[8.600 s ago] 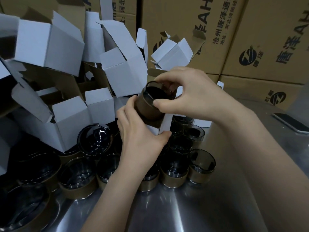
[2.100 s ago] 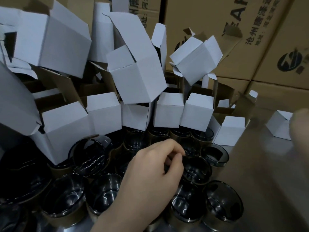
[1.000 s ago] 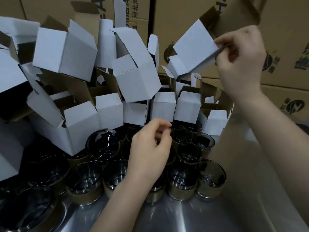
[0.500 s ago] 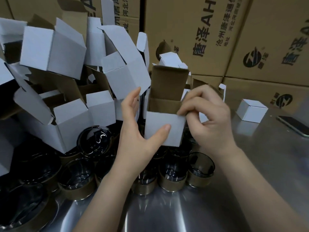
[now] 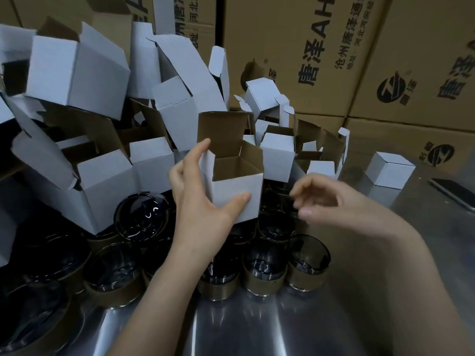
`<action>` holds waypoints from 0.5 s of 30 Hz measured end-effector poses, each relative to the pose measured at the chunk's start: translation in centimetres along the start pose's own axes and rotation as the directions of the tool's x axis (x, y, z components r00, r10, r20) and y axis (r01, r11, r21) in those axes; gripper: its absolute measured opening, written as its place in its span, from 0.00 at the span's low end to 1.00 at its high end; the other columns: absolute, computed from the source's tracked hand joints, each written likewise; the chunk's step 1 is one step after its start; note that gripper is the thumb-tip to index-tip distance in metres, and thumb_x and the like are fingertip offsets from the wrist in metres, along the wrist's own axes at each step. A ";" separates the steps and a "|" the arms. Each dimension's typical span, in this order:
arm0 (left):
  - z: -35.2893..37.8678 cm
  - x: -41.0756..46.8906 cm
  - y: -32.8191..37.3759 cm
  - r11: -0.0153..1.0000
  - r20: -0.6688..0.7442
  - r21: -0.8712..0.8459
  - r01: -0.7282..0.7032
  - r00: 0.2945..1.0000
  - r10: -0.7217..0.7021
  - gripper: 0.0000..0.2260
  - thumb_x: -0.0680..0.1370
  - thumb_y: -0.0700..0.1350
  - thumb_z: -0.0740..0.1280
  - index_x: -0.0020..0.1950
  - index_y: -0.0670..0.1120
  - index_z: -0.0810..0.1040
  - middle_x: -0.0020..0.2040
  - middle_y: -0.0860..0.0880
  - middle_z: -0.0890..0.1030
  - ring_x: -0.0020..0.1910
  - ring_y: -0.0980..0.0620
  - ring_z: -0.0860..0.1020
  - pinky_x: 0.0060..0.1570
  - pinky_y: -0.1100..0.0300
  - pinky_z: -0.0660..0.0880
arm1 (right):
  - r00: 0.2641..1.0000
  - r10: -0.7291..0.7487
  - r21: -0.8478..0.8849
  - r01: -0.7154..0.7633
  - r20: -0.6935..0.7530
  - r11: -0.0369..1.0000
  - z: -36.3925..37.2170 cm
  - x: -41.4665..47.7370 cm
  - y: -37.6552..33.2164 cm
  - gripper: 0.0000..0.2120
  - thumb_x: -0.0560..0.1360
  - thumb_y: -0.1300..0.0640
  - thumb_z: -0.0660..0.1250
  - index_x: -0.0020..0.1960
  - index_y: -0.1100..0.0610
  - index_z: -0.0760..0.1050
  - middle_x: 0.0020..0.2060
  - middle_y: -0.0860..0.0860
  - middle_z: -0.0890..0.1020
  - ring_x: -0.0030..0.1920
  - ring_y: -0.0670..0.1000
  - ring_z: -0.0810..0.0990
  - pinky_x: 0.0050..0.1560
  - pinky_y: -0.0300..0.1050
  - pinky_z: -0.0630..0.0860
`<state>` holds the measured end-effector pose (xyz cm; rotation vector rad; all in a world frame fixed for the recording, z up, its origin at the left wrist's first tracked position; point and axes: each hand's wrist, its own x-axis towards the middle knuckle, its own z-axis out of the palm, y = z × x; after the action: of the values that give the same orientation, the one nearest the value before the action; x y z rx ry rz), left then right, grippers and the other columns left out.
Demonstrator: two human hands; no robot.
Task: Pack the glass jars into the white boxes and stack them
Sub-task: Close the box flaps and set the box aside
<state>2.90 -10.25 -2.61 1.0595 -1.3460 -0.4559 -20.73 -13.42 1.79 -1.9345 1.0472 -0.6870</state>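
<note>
My left hand (image 5: 203, 209) holds a small white box (image 5: 236, 186) upright above the jars, thumb on its front face and fingers along its left side. The box's top flaps stand open and its brown inside is empty. My right hand (image 5: 331, 201) hovers just right of the box, fingers loosely curled and blurred, holding nothing. Several dark glass jars (image 5: 308, 263) with brown paper bands stand packed together on the steel table below both hands. One closed white box (image 5: 389, 169) sits alone at the right.
A heap of open empty white boxes (image 5: 77, 73) fills the left and back. Large brown cartons (image 5: 334, 47) with printed characters wall off the rear. A phone (image 5: 455, 192) lies at the right edge of the steel table (image 5: 282, 325).
My right hand has let go of the box's flap and dropped lower right. My left hand still holds the box, whose top flaps now stand fully open.
</note>
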 end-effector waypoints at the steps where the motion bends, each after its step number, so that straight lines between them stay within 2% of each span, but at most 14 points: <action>1: 0.0 0.0 0.1 1.000 -0.006 -0.002 0.006 1.000 -0.006 0.39 0.70 0.46 0.78 0.63 0.77 0.58 0.64 0.60 0.60 0.67 0.58 0.66 0.66 0.58 0.70 | 0.995 0.063 -0.022 -0.062 0.082 0.998 -0.2 -0.3 0.2 0.24 0.60 0.43 0.76 0.54 0.46 0.77 0.50 0.53 0.79 0.47 0.48 0.79 0.51 0.45 0.77; 3: 0.1 0.0 0.3 1.000 -0.013 0.000 0.019 1.000 -0.019 0.39 0.70 0.45 0.78 0.61 0.78 0.58 0.65 0.60 0.59 0.68 0.55 0.66 0.68 0.53 0.71 | 0.974 0.148 -0.069 -0.137 0.175 0.988 -0.3 -0.6 0.3 0.30 0.55 0.44 0.79 0.56 0.42 0.74 0.53 0.51 0.76 0.50 0.46 0.77 0.53 0.45 0.76; 7: 0.0 0.0 0.4 1.000 -0.018 -0.002 0.028 0.999 -0.028 0.40 0.70 0.45 0.78 0.60 0.79 0.57 0.65 0.61 0.59 0.68 0.55 0.66 0.68 0.52 0.71 | 0.933 0.263 -0.250 -0.201 0.245 0.947 0.3 -0.8 -0.2 0.34 0.51 0.43 0.81 0.53 0.36 0.70 0.55 0.48 0.73 0.49 0.42 0.74 0.48 0.40 0.76; 8: 0.0 0.0 0.5 1.000 -0.017 0.000 0.029 0.999 -0.029 0.40 0.70 0.45 0.78 0.60 0.79 0.56 0.66 0.61 0.59 0.68 0.55 0.66 0.68 0.52 0.71 | 0.924 0.291 -0.296 -0.214 0.248 0.931 0.6 -0.8 -0.3 0.34 0.51 0.44 0.81 0.53 0.36 0.69 0.54 0.48 0.73 0.48 0.43 0.74 0.46 0.41 0.77; 12: 0.1 -0.1 0.5 0.999 -0.023 0.016 0.028 0.999 -0.028 0.41 0.69 0.43 0.78 0.60 0.79 0.56 0.66 0.60 0.59 0.68 0.56 0.65 0.69 0.54 0.69 | 0.904 0.338 -0.369 -0.230 0.262 0.901 1.6 -0.7 -0.6 0.31 0.58 0.53 0.82 0.52 0.40 0.67 0.51 0.53 0.75 0.43 0.50 0.76 0.49 0.57 0.77; 15: 0.2 -0.1 0.3 0.999 -0.022 0.019 0.027 0.999 -0.027 0.41 0.69 0.43 0.78 0.60 0.78 0.56 0.67 0.60 0.59 0.69 0.56 0.65 0.68 0.57 0.68 | 0.917 0.324 -0.391 -0.217 0.232 0.894 1.5 -0.7 -0.5 0.30 0.60 0.54 0.80 0.53 0.43 0.67 0.50 0.53 0.75 0.43 0.50 0.75 0.48 0.56 0.77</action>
<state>2.64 -10.10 -2.39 1.0964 -1.3207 -0.4514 -19.72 -12.07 1.39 -2.0548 1.2864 -0.0428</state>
